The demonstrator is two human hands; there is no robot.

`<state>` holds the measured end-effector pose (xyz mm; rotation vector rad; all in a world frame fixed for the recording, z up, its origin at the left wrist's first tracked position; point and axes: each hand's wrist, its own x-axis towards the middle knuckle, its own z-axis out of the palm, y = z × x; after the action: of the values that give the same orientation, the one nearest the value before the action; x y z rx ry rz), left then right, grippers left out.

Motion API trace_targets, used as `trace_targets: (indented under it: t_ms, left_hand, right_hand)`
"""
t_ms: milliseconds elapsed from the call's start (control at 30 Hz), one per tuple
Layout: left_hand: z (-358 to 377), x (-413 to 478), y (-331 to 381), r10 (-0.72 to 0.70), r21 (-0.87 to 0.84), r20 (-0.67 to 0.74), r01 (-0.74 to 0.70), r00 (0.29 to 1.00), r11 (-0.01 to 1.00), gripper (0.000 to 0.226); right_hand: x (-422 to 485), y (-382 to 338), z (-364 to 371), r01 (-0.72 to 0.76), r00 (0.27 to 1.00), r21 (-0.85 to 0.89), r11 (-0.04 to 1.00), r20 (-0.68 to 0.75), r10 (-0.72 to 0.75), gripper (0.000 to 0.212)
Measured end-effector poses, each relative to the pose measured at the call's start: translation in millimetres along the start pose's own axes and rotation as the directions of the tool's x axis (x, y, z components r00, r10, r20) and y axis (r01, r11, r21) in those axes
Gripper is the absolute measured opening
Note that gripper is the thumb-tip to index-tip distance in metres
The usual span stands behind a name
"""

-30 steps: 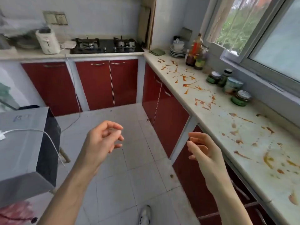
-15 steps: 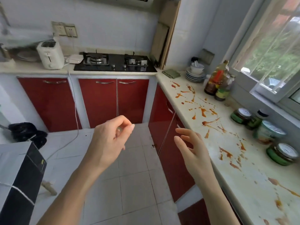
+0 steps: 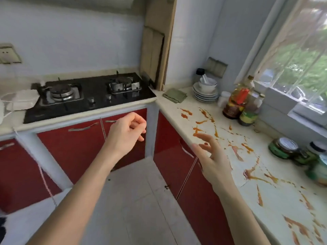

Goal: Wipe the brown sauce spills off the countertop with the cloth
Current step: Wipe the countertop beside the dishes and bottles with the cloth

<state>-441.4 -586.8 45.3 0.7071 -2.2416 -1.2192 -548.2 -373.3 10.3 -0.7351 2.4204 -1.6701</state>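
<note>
Wiping hasn't started — sauce spills (image 3: 203, 128) cover the countertop (image 3: 276, 197), cloth (image 3: 174, 95) untouched, left hand (image 3: 127, 133) loosely curled and right hand (image 3: 213, 160) open — both empty.

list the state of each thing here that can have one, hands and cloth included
left hand: empty, fingers loosely curled
right hand: empty, fingers spread, over the counter edge
cloth: folded, lying untouched in the counter corner
countertop: streaked with brown sauce, not wiped
gas stove: no flame visible
cabinet doors: closed
jars: lids on
dishes: stacked, bowl on top
</note>
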Motion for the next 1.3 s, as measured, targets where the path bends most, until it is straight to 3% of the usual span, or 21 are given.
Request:
trace_targets:
  t_ms: [267,533,700,833,1100,1300]
  left_hand:
    - [71.3,200.3,-32.9,0.039,0.011,0.136,-0.041,0.99,0.999,0.013]
    - [123.0,374.0,-69.0,0.015,0.275,0.243,-0.084,0.97,0.958,0.027]
    - [158.5,468.5,-97.9,0.052,0.33,0.325,-0.165,0.944,0.929,0.029]
    - [212.3,545.8,-118.1,0.103,0.364,0.473,-0.301,0.875,0.881,0.035]
    - [292.1,652.1,-154.1,0.055,0.443,0.691,-0.483,0.72,0.756,0.04]
    - [338.4,691.4,-160.1,0.049,0.412,0.772,-0.557,0.634,0.721,0.071]
  right_hand:
    - [164.6,38.3,48.6,-0.052,0.989,-0.022,0.998,-0.139,0.048,0.034]
    - [360.8,71.9,86.6,-0.162,0.977,-0.09,0.983,-0.157,0.147,0.039]
    - [443.3,101.6,111.8,-0.237,0.965,-0.107,0.966,-0.142,0.221,0.033]
    - [497.9,127.0,126.6,-0.305,0.938,-0.157,0.939,-0.22,0.268,0.03]
    - [580.1,162.5,160.6,-0.462,0.86,-0.197,0.865,-0.336,0.383,0.027]
    - [598.8,190.1,182.8,-0.541,0.827,-0.237,0.807,-0.32,0.461,0.025]
